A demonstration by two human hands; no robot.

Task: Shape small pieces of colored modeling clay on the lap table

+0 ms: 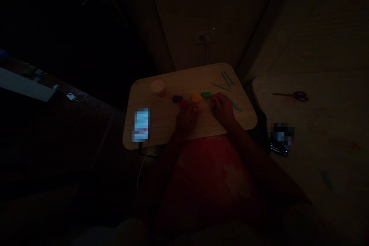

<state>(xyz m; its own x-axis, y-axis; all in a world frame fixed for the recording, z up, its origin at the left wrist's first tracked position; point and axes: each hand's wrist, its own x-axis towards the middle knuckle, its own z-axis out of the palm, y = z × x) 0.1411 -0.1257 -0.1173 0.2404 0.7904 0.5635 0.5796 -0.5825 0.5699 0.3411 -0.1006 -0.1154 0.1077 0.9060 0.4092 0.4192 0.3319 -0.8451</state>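
A phone (141, 125) lay lit at the left of the small wooden table (161, 123). 4 clay lumps, purple (177, 98), red (182, 102), orange (196, 98) and green (205, 94), sat unjoined. The left hand (186, 117) pinched an orange bit; the right hand (221, 107) rested curled beside it, grip unclear. The room was dark; scissors (291, 95) lay at right.

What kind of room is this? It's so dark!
Probably a dim room at home: a small wooden table with clay lumps, a wall socket behind, and scissors on what looks like a bed.
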